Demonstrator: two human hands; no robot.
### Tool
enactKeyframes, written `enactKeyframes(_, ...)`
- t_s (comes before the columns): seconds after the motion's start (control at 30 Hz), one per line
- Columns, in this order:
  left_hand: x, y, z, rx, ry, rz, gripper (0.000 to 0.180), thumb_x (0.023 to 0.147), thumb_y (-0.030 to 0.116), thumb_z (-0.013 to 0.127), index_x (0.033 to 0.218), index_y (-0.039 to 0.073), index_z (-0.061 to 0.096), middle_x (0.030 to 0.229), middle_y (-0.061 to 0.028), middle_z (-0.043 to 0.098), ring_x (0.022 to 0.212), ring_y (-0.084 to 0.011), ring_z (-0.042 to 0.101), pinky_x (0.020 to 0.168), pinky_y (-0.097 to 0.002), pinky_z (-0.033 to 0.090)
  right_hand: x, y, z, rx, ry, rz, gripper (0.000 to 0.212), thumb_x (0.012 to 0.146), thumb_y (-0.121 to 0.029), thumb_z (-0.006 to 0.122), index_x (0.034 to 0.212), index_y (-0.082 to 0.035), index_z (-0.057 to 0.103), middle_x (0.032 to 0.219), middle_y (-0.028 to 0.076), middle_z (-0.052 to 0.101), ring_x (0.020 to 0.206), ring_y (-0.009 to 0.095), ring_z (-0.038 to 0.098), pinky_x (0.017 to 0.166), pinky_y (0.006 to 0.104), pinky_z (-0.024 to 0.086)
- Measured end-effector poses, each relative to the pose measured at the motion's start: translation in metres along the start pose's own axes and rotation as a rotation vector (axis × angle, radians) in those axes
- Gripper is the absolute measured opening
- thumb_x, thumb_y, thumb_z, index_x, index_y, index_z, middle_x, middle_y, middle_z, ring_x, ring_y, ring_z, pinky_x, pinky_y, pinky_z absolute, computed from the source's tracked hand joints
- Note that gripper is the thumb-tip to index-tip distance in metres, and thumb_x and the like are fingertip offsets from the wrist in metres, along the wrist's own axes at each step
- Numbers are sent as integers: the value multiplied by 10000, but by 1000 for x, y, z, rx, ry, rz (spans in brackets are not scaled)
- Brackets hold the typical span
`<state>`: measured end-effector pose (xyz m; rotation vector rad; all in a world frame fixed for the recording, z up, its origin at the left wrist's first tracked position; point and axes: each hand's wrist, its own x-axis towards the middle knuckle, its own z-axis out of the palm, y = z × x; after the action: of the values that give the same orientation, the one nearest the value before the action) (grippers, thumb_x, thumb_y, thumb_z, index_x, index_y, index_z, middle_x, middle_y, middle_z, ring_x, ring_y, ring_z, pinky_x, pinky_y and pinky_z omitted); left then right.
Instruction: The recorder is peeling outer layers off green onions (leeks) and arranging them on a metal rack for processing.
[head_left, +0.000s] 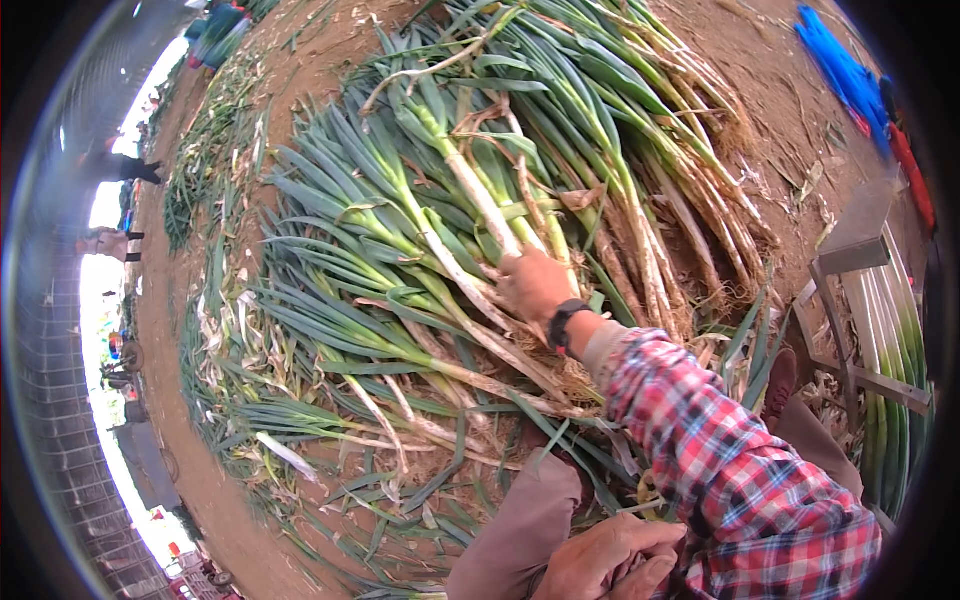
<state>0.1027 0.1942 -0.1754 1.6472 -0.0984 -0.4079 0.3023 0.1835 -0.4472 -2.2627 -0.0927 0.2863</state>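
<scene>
A broad heap of long green onions (440,255), with soil-caked roots and blue-green leaves, lies on the dirt ground in front of me. My right hand (538,287), with a dark watch at the wrist, reaches into the middle of the heap. Its fingers are closed round the pale shaft of one thick green onion (480,205), whose leaves point away from me. Close to my lap, my left hand (610,560) has its fingers curled in. Whether anything is inside them is hidden.
To my right, a metal frame (860,235) holds a bundle of cleaned green onions (890,350). Blue sheeting (845,75) lies at the far right. Stripped leaves (235,320) litter the ground on the left. Other people (110,243) stand beyond at the left edge.
</scene>
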Motion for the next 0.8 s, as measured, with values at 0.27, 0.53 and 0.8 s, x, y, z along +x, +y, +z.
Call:
enactKeyframes(0.27,-12,-21,-4,-564,22,-90,316,1005,182,527,1262,-1,501,949,-41,590,859,-89,533,768,-254,455,-126,-2,-120,1187,-235,391,374,896,-108,597,1250,-44,495,807,24,542,598,95,505,448,219,391)
enactKeyframes(0.53,16,-79,-4,-722,508,-295,395,982,418,537,1226,107,529,1011,44,546,984,-98,524,793,-299,465,-354,-47,-225,1183,-510,300,540,874,-169,619,1366,-6,466,692,-21,496,502,57,405,451,226,299)
enactKeyframes(0.8,-25,1,-6,-977,223,109,369,957,434,585,1048,77,596,886,-49,650,811,-167,635,731,-365,549,-472,-49,-267,420,-613,-167,469,955,-232,628,1340,-1,492,1060,31,615,955,143,590,803,300,489)
